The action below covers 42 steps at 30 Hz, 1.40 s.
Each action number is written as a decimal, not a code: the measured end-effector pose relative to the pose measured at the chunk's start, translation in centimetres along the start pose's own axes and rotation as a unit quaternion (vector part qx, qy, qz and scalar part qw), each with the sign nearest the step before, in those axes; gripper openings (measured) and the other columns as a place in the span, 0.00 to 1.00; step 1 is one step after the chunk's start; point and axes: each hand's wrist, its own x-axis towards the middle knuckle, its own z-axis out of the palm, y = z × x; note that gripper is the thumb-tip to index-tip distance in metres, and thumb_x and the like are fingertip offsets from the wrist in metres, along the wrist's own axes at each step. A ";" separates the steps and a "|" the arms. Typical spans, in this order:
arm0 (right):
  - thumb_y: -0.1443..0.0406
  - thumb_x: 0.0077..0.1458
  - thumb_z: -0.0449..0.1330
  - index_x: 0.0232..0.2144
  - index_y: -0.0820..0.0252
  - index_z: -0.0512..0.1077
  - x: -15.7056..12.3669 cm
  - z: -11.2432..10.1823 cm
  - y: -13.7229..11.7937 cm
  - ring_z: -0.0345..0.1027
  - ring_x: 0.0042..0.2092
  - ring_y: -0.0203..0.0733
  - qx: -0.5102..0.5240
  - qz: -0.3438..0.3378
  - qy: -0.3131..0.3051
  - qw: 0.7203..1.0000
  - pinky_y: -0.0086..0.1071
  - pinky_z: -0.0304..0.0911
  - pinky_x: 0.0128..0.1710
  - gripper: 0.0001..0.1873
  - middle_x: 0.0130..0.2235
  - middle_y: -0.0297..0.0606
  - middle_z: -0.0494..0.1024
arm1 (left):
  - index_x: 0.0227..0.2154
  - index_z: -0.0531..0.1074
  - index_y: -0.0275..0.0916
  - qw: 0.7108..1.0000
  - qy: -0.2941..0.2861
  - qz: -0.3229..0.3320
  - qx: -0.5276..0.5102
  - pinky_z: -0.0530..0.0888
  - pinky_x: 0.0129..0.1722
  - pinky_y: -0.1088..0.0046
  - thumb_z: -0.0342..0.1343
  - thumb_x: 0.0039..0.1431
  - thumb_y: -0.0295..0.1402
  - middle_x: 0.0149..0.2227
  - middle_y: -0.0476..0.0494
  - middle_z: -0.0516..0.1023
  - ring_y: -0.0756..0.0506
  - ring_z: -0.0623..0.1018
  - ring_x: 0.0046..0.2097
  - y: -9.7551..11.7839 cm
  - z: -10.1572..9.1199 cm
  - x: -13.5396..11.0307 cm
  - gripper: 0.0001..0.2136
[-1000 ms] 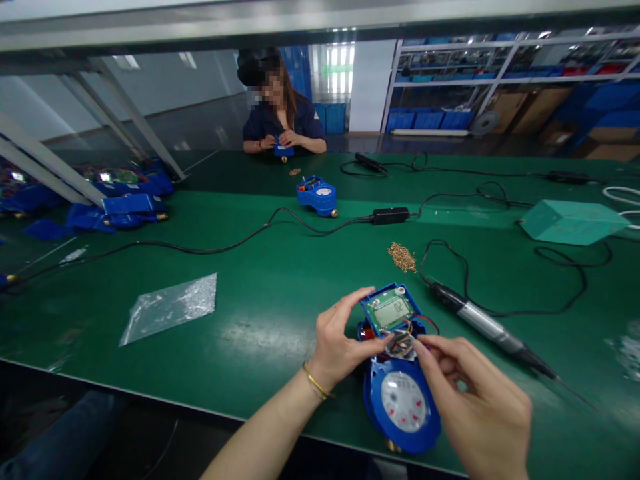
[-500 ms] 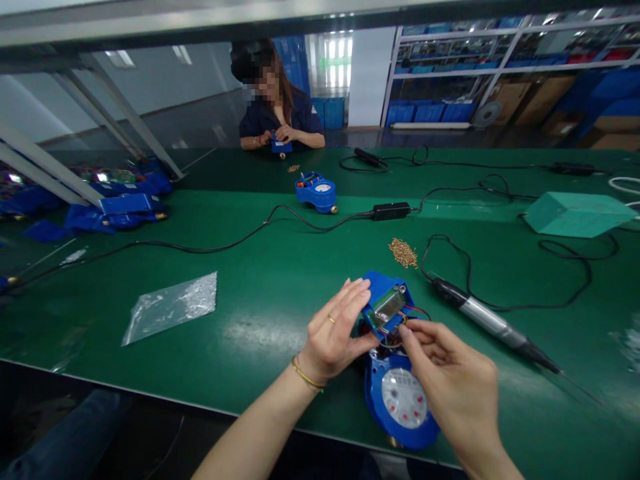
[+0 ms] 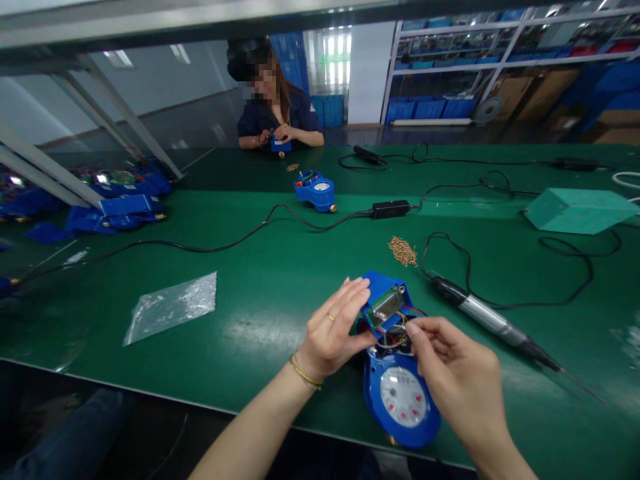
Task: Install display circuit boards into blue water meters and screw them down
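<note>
A blue water meter (image 3: 373,400) with a round white dial lies near the table's front edge. Above its dial, the blue cover (image 3: 379,285) is tilted up, showing a circuit board with a display (image 3: 389,305) inside. My left hand (image 3: 334,327) grips the cover from the left, thumb below and fingers along its side. Thin coloured wires (image 3: 400,339) run between cover and meter body. At these wires, on the right, my right hand (image 3: 457,373) has thumb and forefinger pinched together; what lies between the fingertips is too small to make out.
A pile of brass screws (image 3: 403,251) and a corded electric screwdriver (image 3: 493,320) lie beyond and to the right. To the left is a clear plastic bag (image 3: 173,308). A second blue meter (image 3: 316,192) stands farther back. Across the table sits a co-worker (image 3: 295,113) holding a blue part.
My right hand has shifted slightly right and away from the cover's lower edge, leaving more of the wires showing. My left hand keeps its hold on the cover.
</note>
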 end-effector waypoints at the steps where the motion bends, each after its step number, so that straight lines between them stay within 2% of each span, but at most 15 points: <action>1: 0.57 0.60 0.58 0.30 0.60 0.74 0.0 -0.1 0.1 0.69 0.22 0.35 -0.041 -0.042 0.008 0.998 0.26 0.64 0.22 0.13 0.23 0.34 0.75 | 0.60 0.61 0.32 1.000 -0.002 -0.003 -0.003 0.78 0.55 0.54 0.63 0.59 0.34 0.54 0.29 0.77 0.38 0.76 0.57 0.0 0.0 0.0 0.29; 4: 0.62 0.64 0.55 0.32 0.59 0.72 0.1 -0.2 0.3 0.71 0.24 0.34 -0.139 -0.150 0.018 0.979 0.25 0.65 0.26 0.10 0.26 0.33 0.76 | 0.60 0.61 0.34 1.000 -0.004 -0.019 -0.020 0.78 0.55 0.54 0.64 0.58 0.35 0.53 0.31 0.78 0.38 0.78 0.56 0.0 -0.2 -0.1 0.29; 8: 0.66 0.66 0.52 0.33 0.60 0.70 0.3 -0.6 0.2 0.71 0.26 0.34 -0.209 -0.246 0.015 0.946 0.26 0.63 0.26 0.09 0.28 0.34 0.75 | 0.57 0.65 0.35 0.997 0.001 -0.052 -0.051 0.78 0.55 0.56 0.66 0.55 0.37 0.52 0.33 0.79 0.39 0.79 0.54 -0.2 -0.6 -0.1 0.29; 12: 0.67 0.66 0.53 0.37 0.62 0.73 0.2 -0.7 0.3 0.71 0.29 0.35 -0.277 -0.311 0.030 0.909 0.28 0.62 0.30 0.09 0.31 0.36 0.75 | 0.57 0.66 0.36 0.996 -0.006 -0.073 -0.058 0.78 0.56 0.57 0.66 0.54 0.37 0.52 0.35 0.79 0.39 0.79 0.54 -0.3 -0.8 -0.1 0.29; 14: 0.68 0.65 0.54 0.39 0.64 0.74 0.1 -0.5 0.4 0.70 0.28 0.34 -0.283 -0.318 0.042 0.904 0.28 0.61 0.30 0.08 0.31 0.36 0.75 | 0.57 0.66 0.37 0.996 -0.004 -0.075 -0.055 0.78 0.56 0.57 0.66 0.54 0.37 0.52 0.36 0.79 0.40 0.79 0.54 -0.4 -0.8 -0.1 0.29; 16: 0.68 0.64 0.56 0.38 0.65 0.76 0.1 -0.1 0.5 0.66 0.25 0.33 -0.251 -0.298 0.049 0.919 0.28 0.60 0.27 0.09 0.27 0.34 0.72 | 0.57 0.66 0.36 0.996 0.000 -0.075 -0.053 0.78 0.56 0.57 0.67 0.54 0.37 0.51 0.36 0.80 0.40 0.80 0.53 -0.3 -0.8 -0.1 0.29; 18: 0.65 0.63 0.57 0.35 0.64 0.77 0.1 0.2 0.4 0.62 0.22 0.32 -0.184 -0.236 0.040 0.953 0.28 0.59 0.25 0.09 0.23 0.31 0.68 | 0.56 0.66 0.36 0.996 0.006 -0.078 -0.051 0.78 0.56 0.58 0.67 0.53 0.36 0.51 0.36 0.80 0.40 0.80 0.53 -0.3 -0.8 -0.1 0.28; 20: 0.61 0.61 0.58 0.33 0.62 0.77 0.1 0.3 0.3 0.61 0.21 0.33 -0.074 -0.120 -0.004 0.990 0.27 0.59 0.23 0.11 0.21 0.30 0.67 | 0.56 0.66 0.35 0.996 0.008 -0.076 -0.047 0.78 0.56 0.57 0.67 0.53 0.35 0.51 0.35 0.80 0.40 0.80 0.53 -0.3 -0.8 -0.1 0.28; 21: 0.58 0.60 0.59 0.32 0.62 0.77 0.1 0.3 0.4 0.61 0.22 0.33 -0.009 -0.049 -0.035 0.998 0.27 0.59 0.23 0.13 0.22 0.31 0.69 | 0.57 0.66 0.35 0.996 0.007 -0.072 -0.046 0.78 0.55 0.57 0.67 0.54 0.35 0.51 0.35 0.80 0.39 0.80 0.53 -0.2 -0.8 -0.1 0.29; 23: 0.53 0.57 0.61 0.32 0.62 0.77 0.3 0.1 0.5 0.61 0.22 0.33 0.114 0.075 -0.095 0.986 0.26 0.56 0.20 0.17 0.24 0.35 0.73 | 0.58 0.65 0.36 0.997 0.003 -0.060 -0.040 0.78 0.55 0.56 0.66 0.55 0.36 0.52 0.35 0.79 0.39 0.79 0.54 -0.1 -0.8 -0.1 0.29; 26: 0.50 0.51 0.66 0.31 0.64 0.76 0.7 0.0 0.7 0.50 0.18 0.27 0.217 0.183 -0.142 0.948 0.22 0.45 0.17 0.20 0.21 0.31 0.68 | 0.60 0.63 0.36 0.999 0.004 -0.039 -0.030 0.78 0.55 0.55 0.65 0.57 0.35 0.53 0.34 0.78 0.39 0.79 0.54 -0.1 -0.8 -0.1 0.29; 28: 0.50 0.48 0.68 0.30 0.64 0.76 0.8 0.0 0.5 0.46 0.18 0.26 0.236 0.208 -0.137 0.939 0.21 0.40 0.17 0.21 0.20 0.29 0.66 | 0.60 0.63 0.35 0.999 0.009 -0.030 -0.027 0.78 0.55 0.55 0.65 0.57 0.34 0.53 0.33 0.78 0.39 0.79 0.54 -0.1 -0.7 -0.2 0.30; 34: 0.49 0.43 0.70 0.26 0.65 0.76 0.8 0.2 -0.9 0.54 0.20 0.29 0.193 0.178 -0.091 0.961 0.23 0.45 0.18 0.22 0.21 0.35 0.72 | 0.60 0.63 0.32 0.999 0.010 -0.026 -0.027 0.77 0.56 0.56 0.65 0.56 0.33 0.53 0.31 0.78 0.39 0.78 0.56 0.0 -0.6 -0.3 0.30; 38: 0.49 0.42 0.70 0.23 0.64 0.74 1.1 0.3 -1.0 0.54 0.20 0.29 0.192 0.170 -0.085 0.963 0.22 0.46 0.18 0.22 0.19 0.32 0.69 | 0.60 0.63 0.35 0.999 0.018 -0.035 -0.025 0.78 0.56 0.55 0.65 0.57 0.33 0.54 0.33 0.78 0.38 0.78 0.56 0.1 -0.6 -0.2 0.30; 42: 0.49 0.43 0.71 0.23 0.63 0.70 1.3 0.3 -0.4 0.49 0.17 0.26 0.212 0.188 -0.109 0.953 0.21 0.41 0.16 0.23 0.15 0.27 0.63 | 0.59 0.64 0.33 0.999 0.025 -0.033 -0.028 0.77 0.56 0.56 0.65 0.56 0.32 0.52 0.32 0.79 0.38 0.78 0.55 0.1 -0.5 -0.1 0.29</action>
